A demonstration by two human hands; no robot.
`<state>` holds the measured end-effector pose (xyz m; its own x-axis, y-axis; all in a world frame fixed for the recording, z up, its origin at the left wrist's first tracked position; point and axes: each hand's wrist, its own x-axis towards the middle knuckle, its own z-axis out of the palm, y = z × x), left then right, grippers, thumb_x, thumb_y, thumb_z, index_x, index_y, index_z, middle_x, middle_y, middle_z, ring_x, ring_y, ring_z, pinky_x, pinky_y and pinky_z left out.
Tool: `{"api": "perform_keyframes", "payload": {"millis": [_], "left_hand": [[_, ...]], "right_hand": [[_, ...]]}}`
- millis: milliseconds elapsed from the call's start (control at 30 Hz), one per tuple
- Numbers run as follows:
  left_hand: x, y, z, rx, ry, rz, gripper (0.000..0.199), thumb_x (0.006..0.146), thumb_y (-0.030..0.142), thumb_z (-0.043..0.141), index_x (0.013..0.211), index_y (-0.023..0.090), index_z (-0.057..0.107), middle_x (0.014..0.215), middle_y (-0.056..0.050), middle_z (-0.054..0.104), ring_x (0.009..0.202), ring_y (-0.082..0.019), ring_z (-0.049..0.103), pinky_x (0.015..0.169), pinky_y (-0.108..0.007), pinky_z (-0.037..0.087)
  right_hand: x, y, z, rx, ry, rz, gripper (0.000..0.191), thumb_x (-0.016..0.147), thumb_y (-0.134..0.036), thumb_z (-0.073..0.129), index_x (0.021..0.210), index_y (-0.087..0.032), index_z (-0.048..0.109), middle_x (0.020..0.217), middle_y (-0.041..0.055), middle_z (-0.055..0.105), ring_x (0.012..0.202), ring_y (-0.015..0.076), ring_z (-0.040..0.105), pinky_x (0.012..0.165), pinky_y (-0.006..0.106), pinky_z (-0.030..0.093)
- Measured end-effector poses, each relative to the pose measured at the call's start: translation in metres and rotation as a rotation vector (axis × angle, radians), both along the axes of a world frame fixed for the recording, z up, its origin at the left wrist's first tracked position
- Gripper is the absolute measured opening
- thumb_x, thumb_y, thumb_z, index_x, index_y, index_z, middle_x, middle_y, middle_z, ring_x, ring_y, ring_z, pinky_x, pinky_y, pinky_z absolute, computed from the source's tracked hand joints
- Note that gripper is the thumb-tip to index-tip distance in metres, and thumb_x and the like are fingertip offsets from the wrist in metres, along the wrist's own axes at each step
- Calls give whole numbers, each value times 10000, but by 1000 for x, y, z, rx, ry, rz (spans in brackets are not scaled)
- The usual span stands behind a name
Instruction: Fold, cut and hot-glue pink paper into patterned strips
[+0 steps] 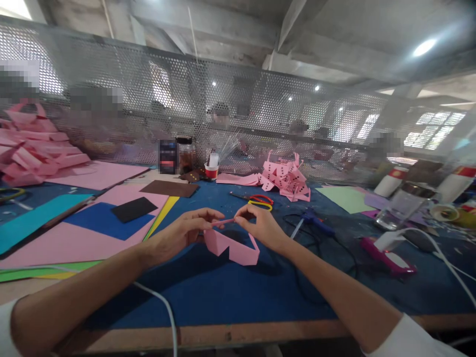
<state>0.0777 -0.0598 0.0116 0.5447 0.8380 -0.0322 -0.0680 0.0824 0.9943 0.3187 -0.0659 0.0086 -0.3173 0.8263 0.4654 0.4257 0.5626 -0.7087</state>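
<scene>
Between my two hands is a folded pink foam strip (244,254), bent into an open frame with a V-shaped notch in its near side. My left hand (193,225) grips its far left part between thumb and fingers. Thumb and fingertips of my right hand (256,223) pinch the same far edge, close to the left fingertips. The piece is held above the blue table mat (208,302). Just beyond my right hand lie scissors (260,201) with red and yellow handles. A blue glue gun (316,221) with a dark cord rests to the right.
Pink, blue and black foam sheets (107,220) lie at left, near a heap of pink strips (33,144). Dotted pink pieces (284,176) are piled at the back. A glass jar (403,203) and magenta-edged object (388,255) stand right. A white cable (167,307) crosses the front edge.
</scene>
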Motion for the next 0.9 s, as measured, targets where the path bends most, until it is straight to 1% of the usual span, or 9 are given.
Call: {"api": "perform_keyframes", "payload": {"millis": [100,200,333,433,533,600,733,900], "left_hand": [[1,-2,0,-3,26,-4,291,809,310,685,1082,216,723,1040,-80,718,909,-219,663,751,-295,530],[6,-7,4,45,110,14,270,822,382,708,1021,200,723,915,-63,721,789,-185,649,698,-272,506],[17,-12,10,124,185,46,306,781,449,741,930,184,710,799,-50,708,673,-179,637,625,-285,501],[26,-13,12,171,247,93,273,750,427,753,860,183,700,715,-37,697,613,-180,633,594,-296,509],[32,-11,11,242,325,145,215,725,380,747,793,186,683,614,-8,660,537,-167,608,520,-272,477],[35,-8,8,298,355,167,184,734,360,720,781,188,676,601,-1,650,519,-164,602,500,-266,469],[35,-3,-1,387,384,209,172,791,364,662,813,193,673,623,1,645,557,-173,616,518,-268,482],[31,-2,-7,415,374,221,170,797,363,659,815,196,676,642,4,642,590,-175,617,535,-263,479]], "right_hand": [[-3,-2,0,3,-19,6,64,891,-193,616,878,-185,678,856,7,704,818,145,656,790,267,498],[-5,-3,-2,-2,-42,18,62,890,-191,615,877,-186,675,859,9,706,813,147,661,785,268,503],[-7,-5,-5,-3,-51,30,66,899,-199,607,895,-188,672,867,8,708,817,148,666,785,267,505],[-9,-6,-6,-6,-57,35,58,900,-207,611,893,-193,667,862,5,709,817,148,669,786,267,505],[-9,-7,-6,4,-61,31,54,900,-209,616,888,-193,666,856,3,708,808,147,665,780,264,501],[-8,-6,-7,6,-48,28,55,903,-208,617,896,-190,669,863,5,708,815,145,665,783,262,500],[-7,-3,-9,-10,-15,48,83,927,-226,601,938,-192,676,882,8,714,833,143,670,789,262,502],[-8,-4,-10,-24,-21,62,72,904,-240,642,949,-197,678,900,9,722,840,148,673,792,272,507]]}}
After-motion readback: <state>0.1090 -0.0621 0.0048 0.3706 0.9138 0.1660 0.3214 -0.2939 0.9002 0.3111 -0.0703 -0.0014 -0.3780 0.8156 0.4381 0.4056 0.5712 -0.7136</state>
